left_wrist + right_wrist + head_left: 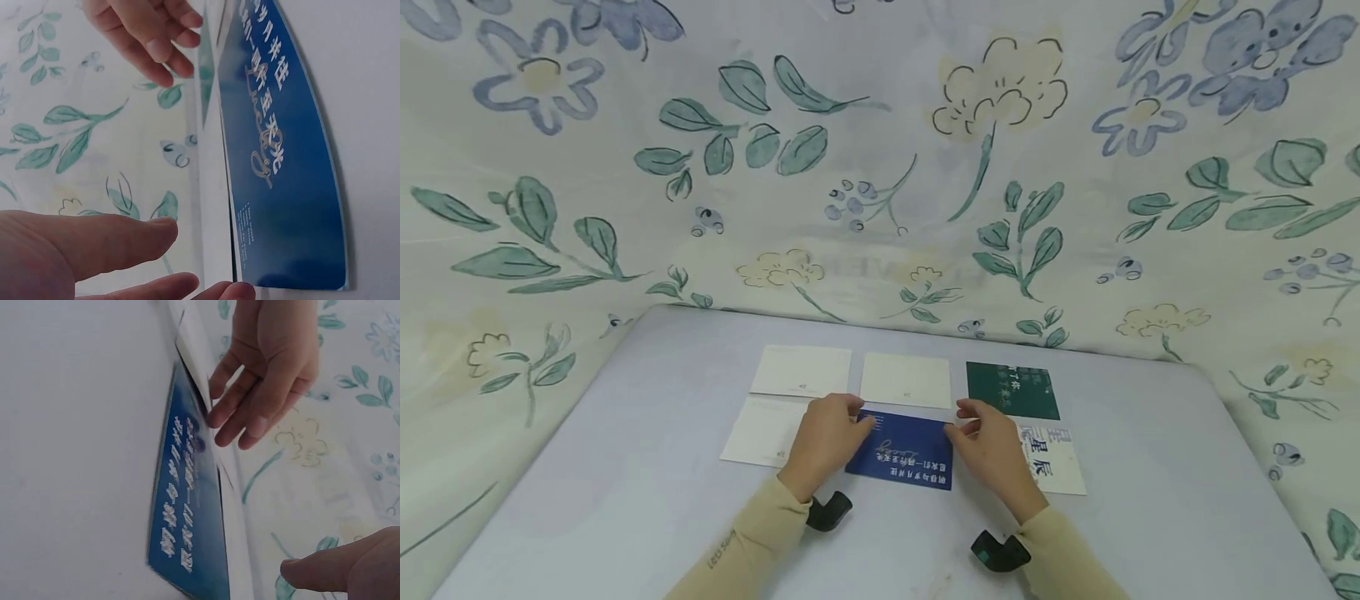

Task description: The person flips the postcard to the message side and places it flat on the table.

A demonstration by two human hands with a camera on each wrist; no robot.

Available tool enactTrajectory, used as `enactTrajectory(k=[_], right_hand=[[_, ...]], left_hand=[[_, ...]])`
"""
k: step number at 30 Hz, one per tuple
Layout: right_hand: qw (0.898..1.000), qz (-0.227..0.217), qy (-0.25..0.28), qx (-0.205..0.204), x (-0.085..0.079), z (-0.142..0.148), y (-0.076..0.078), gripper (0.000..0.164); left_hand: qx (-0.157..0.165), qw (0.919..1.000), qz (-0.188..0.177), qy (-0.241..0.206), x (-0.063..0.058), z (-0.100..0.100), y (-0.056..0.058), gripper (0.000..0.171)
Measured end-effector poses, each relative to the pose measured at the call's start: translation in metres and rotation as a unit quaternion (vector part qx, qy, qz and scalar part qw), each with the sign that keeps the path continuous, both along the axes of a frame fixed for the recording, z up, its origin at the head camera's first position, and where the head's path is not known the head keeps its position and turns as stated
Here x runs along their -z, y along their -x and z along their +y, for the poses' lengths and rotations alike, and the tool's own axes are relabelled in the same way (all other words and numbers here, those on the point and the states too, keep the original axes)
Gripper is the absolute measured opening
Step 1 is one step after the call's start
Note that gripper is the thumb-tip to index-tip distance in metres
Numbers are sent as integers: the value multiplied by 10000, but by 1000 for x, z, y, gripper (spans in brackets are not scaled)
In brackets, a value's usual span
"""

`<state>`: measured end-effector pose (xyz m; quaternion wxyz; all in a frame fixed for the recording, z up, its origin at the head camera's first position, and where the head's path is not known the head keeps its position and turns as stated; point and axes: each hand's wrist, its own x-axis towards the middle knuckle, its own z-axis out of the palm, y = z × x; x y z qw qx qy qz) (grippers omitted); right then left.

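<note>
A dark blue card [904,454] with white writing and a gold scrawl lies on the table between my two hands. My left hand [822,443] is at its upper left corner, over part of a white card [756,433]. In the left wrist view its thumb [134,240] stands apart from the fingers, and the fingertips are close to the end of the blue card. My right hand [994,457] is at the upper right corner, partly covering a white card with blue characters [1062,467]. Its thumb [319,569] is extended in the right wrist view. Neither hand grips the card.
Behind the blue card are two white cards, one on the left [801,371] and one in the middle [906,381], and a green card [1015,392] on the right. They lie flat on the white table [610,467]. A flower-patterned cloth [880,167] hangs behind the table.
</note>
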<state>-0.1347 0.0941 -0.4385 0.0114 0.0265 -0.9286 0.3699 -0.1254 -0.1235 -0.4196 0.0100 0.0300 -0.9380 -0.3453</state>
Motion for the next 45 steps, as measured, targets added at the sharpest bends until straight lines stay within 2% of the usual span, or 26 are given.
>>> enactTrajectory(k=[8, 20, 34, 45], right_hand=[[9989, -303, -309, -161, 4, 5, -6, 44], [9982, -371, -347, -322, 4, 5, -10, 45], [9986, -357, -147, -366, 8, 4, -11, 45], [9987, -233, 430, -139, 8, 3, -9, 48]], left_hand=[[180, 9994, 85, 291, 6, 4, -5, 33], [240, 9991, 99, 343, 3, 6, -11, 35], [184, 9993, 10, 317, 3, 7, -12, 38], [193, 9995, 10, 248, 3, 4, -10, 38]])
